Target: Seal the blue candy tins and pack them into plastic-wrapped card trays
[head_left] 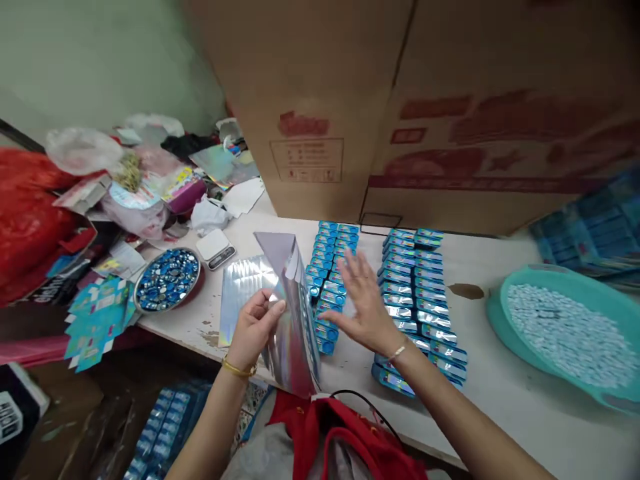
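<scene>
My left hand (257, 327) pinches the left side of a shiny silver holographic sheet stack (295, 327), which stands bent and upright over the table's front edge. To its right, my right hand (363, 303) is raised with fingers spread, holding nothing. Beneath and behind that hand run rows of small blue packets (327, 280), with a second double block of blue packets (417, 293) just right of it. Another silver sheet (245, 287) lies flat on the table behind my left hand.
A bowl of blue gems (169, 280) sits left, near a small white scale (216, 249) and teal cards (97, 317). Large cardboard boxes (320, 87) wall off the back. At right stands a turquoise basin (515, 333) of small pale pieces. Bags and clutter (145, 193) fill the far left.
</scene>
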### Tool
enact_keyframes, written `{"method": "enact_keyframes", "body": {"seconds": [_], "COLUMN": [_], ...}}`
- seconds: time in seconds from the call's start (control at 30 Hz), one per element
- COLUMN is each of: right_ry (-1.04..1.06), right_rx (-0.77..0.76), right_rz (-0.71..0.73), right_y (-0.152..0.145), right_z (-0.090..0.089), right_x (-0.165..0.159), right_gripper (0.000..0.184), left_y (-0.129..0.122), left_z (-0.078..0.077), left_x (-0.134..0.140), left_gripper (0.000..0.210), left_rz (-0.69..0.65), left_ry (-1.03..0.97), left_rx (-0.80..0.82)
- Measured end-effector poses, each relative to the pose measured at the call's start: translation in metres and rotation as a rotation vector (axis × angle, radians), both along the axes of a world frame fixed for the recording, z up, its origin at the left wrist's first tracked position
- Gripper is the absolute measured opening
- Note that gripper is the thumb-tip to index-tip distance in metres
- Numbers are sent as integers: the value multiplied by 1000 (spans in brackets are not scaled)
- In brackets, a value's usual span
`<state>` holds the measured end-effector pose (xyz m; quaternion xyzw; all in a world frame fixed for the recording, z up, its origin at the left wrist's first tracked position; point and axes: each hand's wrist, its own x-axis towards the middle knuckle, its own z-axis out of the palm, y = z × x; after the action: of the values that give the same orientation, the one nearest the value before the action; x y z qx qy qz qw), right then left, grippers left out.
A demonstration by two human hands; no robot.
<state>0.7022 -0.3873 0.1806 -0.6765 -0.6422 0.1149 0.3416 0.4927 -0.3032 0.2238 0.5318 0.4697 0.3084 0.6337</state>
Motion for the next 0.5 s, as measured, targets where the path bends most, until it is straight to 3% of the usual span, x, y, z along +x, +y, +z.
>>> {"method": "enact_keyframes", "body": {"seconds": [0.13, 0.23, 0.33, 0.43, 0.5], "right_ry": [26, 221, 372, 400, 389], "right_rx": [184, 260, 187, 122, 125], "right_rz": [285, 457, 569, 599, 600], "right_y": [9, 3, -8, -15, -15], "right_z": [38, 52, 62, 70, 73], "right_x": [-4, -8, -10, -13, -15], "right_gripper": [90, 69, 42, 36, 34], "left_y": [-38, -58, -69, -67, -58], "left_z": [55, 85, 102, 109, 109], "left_x": [18, 16, 14, 20, 28], "left_gripper": [21, 16, 12, 24, 19], "left_rz": [-228, -349, -327, -198, -285], "left_ry": [92, 234, 403, 534, 551], "left_rx": [273, 456, 718, 1016, 1066]}}
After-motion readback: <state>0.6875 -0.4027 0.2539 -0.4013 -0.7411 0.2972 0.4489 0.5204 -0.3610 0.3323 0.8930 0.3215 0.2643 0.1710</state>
